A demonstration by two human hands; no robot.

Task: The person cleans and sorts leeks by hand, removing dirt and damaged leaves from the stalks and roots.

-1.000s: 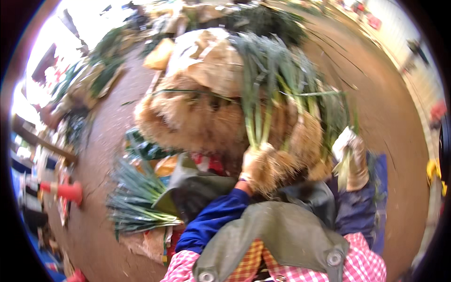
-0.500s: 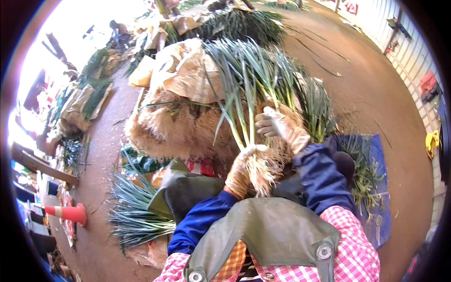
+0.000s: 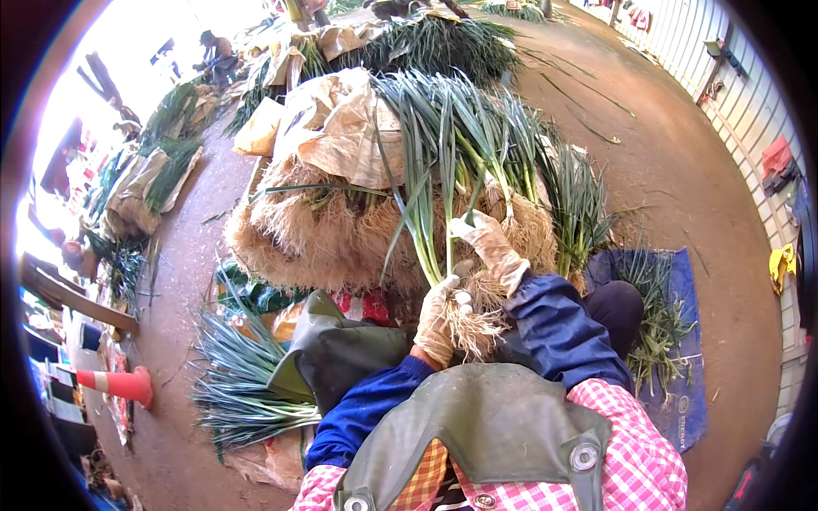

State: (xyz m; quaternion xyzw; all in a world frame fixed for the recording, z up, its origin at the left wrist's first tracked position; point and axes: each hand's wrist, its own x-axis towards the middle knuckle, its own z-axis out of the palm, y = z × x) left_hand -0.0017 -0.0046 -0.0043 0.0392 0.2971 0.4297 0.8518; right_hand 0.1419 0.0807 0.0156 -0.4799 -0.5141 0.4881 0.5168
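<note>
Just beyond your apron [image 3: 477, 400], your gloved left hand [image 3: 436, 319] is wrapped round the lower end of a small bunch of green onions [image 3: 425, 249], whose pale roots fan out to the right, and slightly farther off your gloved right hand [image 3: 490, 247] has its fingertips at the stems, though I cannot tell whether they pinch one. A loose pile [image 3: 247, 400] lies to your left, and a blue sheet [image 3: 692, 332] with leafy scraps [image 3: 660, 315] to your right. Farther off stands a big rooty heap [image 3: 319, 234], partly under brown paper [image 3: 358, 140].
</note>
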